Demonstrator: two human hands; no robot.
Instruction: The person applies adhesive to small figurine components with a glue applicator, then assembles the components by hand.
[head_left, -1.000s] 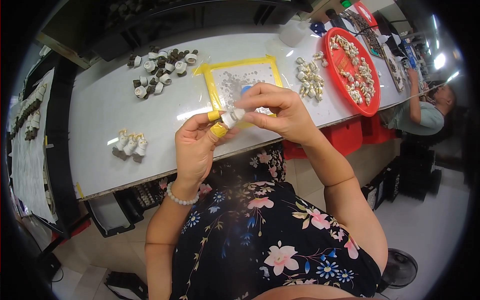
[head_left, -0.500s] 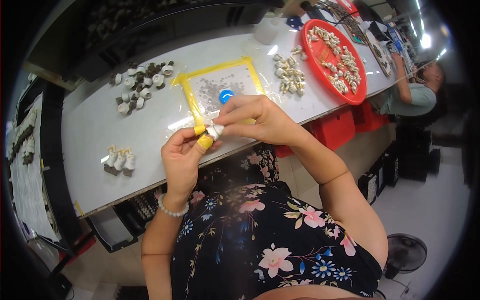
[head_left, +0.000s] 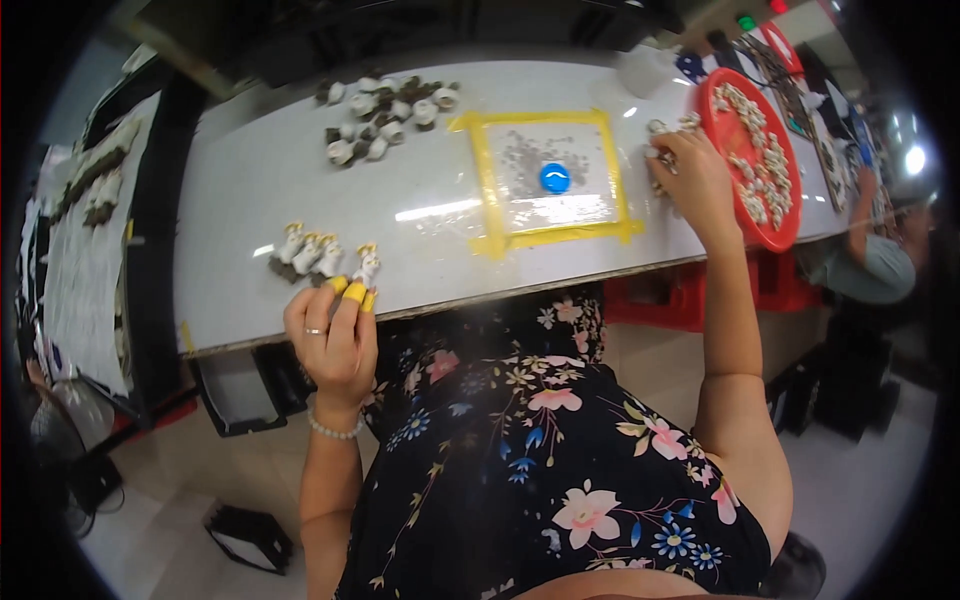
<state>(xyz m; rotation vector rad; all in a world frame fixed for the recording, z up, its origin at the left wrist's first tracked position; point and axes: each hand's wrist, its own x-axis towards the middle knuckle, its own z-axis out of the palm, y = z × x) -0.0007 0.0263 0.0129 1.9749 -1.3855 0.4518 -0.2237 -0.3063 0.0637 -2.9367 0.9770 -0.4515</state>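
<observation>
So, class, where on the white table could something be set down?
Bare: between the figurines and the yellow-taped square; also left of the brown-and-white pieces. Crowded: around the right hand, beside small pieces and the red tray.

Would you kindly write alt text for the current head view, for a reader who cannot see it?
A person's left hand, with yellow-wrapped fingertips, touches a small white figurine near other figurines on a white table, while the right hand reaches into small white pieces beside a red tray. Between the hands, a round blue object sits on a yellow-taped sheet.
</observation>
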